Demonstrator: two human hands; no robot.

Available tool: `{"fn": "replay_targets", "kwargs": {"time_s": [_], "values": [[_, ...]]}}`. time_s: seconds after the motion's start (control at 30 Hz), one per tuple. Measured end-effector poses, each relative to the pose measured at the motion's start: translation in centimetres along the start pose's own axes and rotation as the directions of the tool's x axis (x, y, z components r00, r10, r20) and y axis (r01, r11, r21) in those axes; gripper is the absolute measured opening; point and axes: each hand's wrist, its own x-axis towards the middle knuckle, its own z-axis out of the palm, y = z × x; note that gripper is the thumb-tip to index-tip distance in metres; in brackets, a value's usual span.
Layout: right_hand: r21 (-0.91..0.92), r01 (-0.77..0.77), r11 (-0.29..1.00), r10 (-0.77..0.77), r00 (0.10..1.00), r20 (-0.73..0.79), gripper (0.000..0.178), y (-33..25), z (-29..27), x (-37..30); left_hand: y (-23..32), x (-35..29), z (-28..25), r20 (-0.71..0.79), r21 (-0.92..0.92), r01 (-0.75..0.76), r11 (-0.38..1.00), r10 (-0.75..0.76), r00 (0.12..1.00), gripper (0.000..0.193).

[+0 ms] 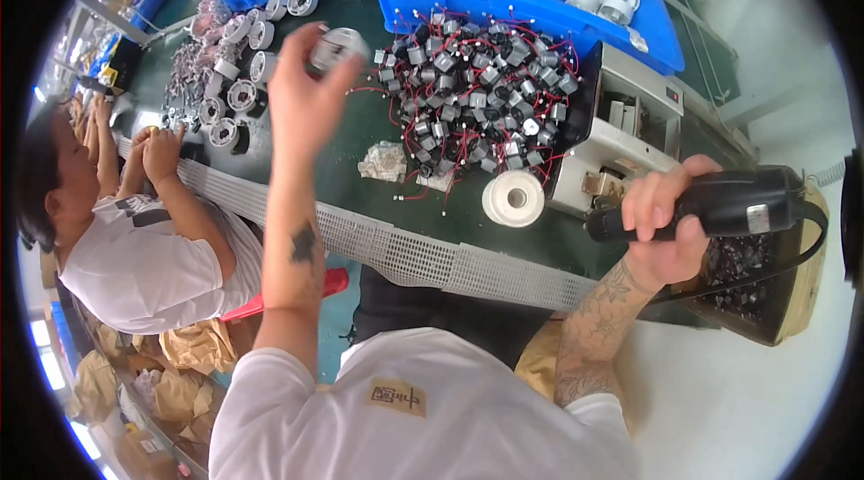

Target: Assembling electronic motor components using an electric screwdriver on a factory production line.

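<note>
My left hand is raised over the far part of the bench, a little blurred. Between its thumb and fingers sits a round white plastic housing. At the right, my right hand is wrapped around a black electric screwdriver, held sideways with its nose toward the left and its cable hanging behind. Below and left of the screwdriver, a white ring-shaped part rests near the bench's front edge. A large heap of small grey motors with red wires lies between my two hands.
Blue bins stand along the back, one with white housings. A metal-cased machine sits right of the motors. More white housings lie at left, near a co-worker. A box of dark small parts is at right.
</note>
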Motion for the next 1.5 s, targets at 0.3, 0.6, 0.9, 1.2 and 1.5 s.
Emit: {"fn": "replay_targets", "kwargs": {"time_s": [0.3, 0.6, 0.9, 1.2, 1.5], "values": [[0.050, -0.064, 0.997, 0.066, 0.998, -0.025, 0.057, 0.9, 0.8, 0.7, -5.9, 15.0, -0.2, 0.028, 0.601, -0.301, 0.741, 0.357, 0.934, 0.048], [0.031, -0.112, 0.993, 0.114, 0.990, -0.081, 0.054, 1.6, 0.9, 0.6, 5.4, 20.8, 24.4, 0.807, 0.350, -0.744, 0.569, 0.220, 0.548, 0.055], [0.171, -0.205, 0.964, 0.227, 0.966, -0.122, 0.048, 1.3, 0.1, 0.3, 3.8, 22.3, 29.7, 0.769, 0.457, -0.652, 0.604, 0.099, 0.631, 0.080], [0.008, -0.166, 0.986, 0.166, 0.978, -0.126, 0.052, 1.0, 0.2, 0.8, 8.0, 18.6, 20.4, 0.569, -0.047, -0.665, 0.746, 0.567, 0.596, 0.044], [0.126, -0.116, 0.985, 0.124, 0.991, -0.057, 0.052, 0.7, -0.4, 0.4, 9.6, -4.0, 5.6, 0.611, -0.275, -0.527, 0.804, 0.569, 0.550, 0.028]]}}
